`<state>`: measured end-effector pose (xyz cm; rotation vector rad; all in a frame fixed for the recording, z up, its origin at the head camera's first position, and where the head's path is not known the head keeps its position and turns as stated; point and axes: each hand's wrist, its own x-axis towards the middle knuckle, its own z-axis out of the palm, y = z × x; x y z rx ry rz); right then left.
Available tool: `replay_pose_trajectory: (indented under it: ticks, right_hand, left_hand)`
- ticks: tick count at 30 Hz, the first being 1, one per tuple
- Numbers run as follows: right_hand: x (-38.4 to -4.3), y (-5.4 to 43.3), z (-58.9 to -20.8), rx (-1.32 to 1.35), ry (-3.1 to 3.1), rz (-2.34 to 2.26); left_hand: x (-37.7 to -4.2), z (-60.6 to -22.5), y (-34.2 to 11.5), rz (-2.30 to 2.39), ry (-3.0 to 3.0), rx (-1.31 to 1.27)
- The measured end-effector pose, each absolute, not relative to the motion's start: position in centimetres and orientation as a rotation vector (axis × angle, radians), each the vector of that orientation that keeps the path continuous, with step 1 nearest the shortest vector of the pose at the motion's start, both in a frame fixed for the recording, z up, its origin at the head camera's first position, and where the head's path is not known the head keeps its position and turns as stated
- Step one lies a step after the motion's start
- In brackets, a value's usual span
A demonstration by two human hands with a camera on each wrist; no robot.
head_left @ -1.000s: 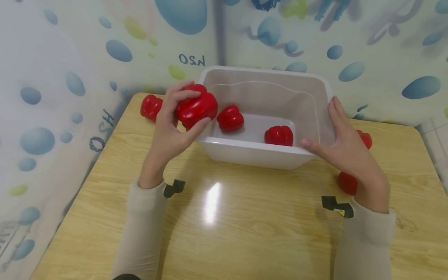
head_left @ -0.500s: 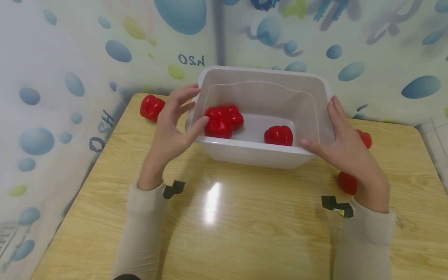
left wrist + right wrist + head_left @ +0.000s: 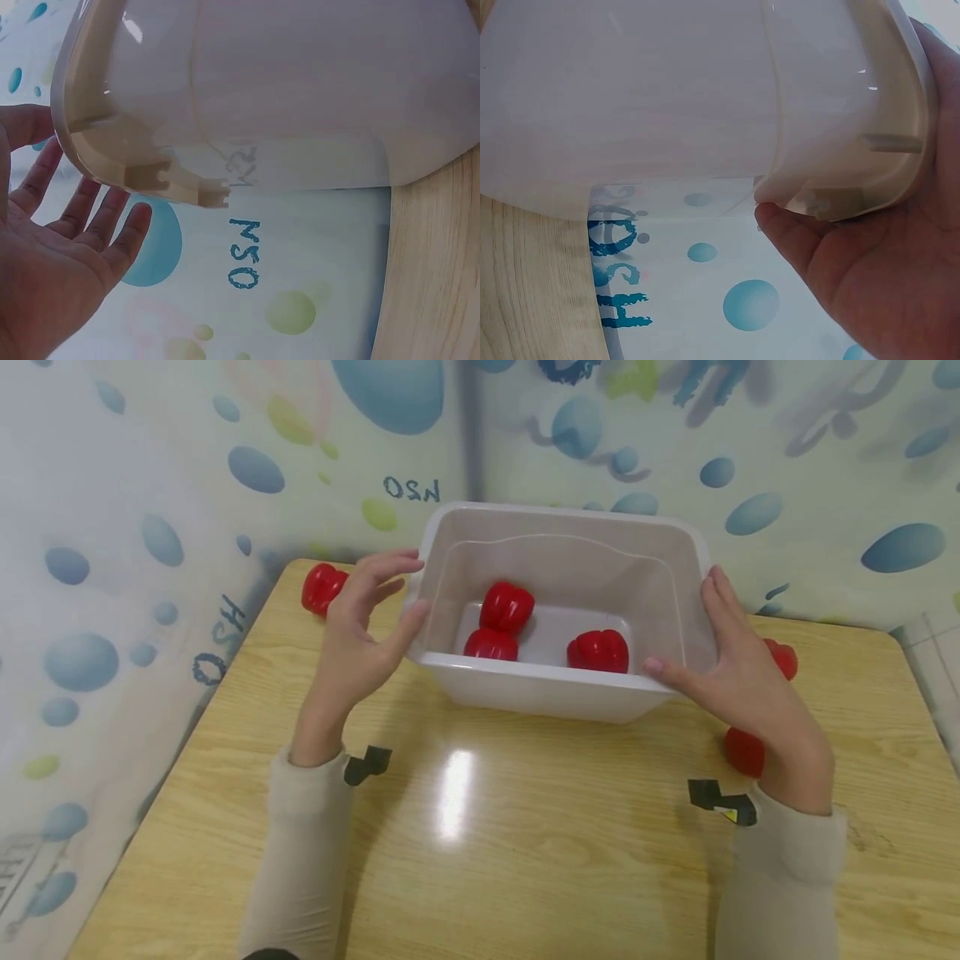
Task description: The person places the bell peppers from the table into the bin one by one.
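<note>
A white plastic bin (image 3: 555, 693) stands at the back of the table. Inside it, a red bell pepper (image 3: 507, 607) and a second pepper (image 3: 491, 645) lie together toward the left, and a third pepper (image 3: 600, 651) lies farther right. My left hand (image 3: 360, 618) is just outside the bin's left end, holding nothing, thumb and fingers spread apart. In the left wrist view its fingertips are right at the rim (image 3: 64, 142). My right hand (image 3: 742, 668) grips the bin's right end, thumb on the front rim and fingers along the side; the right wrist view shows this hand (image 3: 877, 277) against the rim.
On the wooden table (image 3: 525, 860), one red pepper (image 3: 322, 588) lies behind my left hand. Another pepper (image 3: 782, 657) and one more pepper (image 3: 745, 753) are partly hidden by my right hand. A patterned wall (image 3: 660, 427) rises close behind the bin.
My left hand let go of a red bell pepper inside the bin's left end, then drew back slightly left. The peppers there shifted and settled. My right hand stayed in place.
</note>
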<state>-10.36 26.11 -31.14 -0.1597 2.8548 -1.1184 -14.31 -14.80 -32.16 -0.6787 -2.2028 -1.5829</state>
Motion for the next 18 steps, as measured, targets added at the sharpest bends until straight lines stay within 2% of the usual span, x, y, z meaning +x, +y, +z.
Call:
replay_pose_trajectory:
  ticks: [18]
  right_hand:
    - [-10.4, 26.3, -31.2, -0.161, 2.842, -1.151]
  left_hand:
    - [-14.3, -33.1, -17.4, -1.312, -2.325, -0.425]
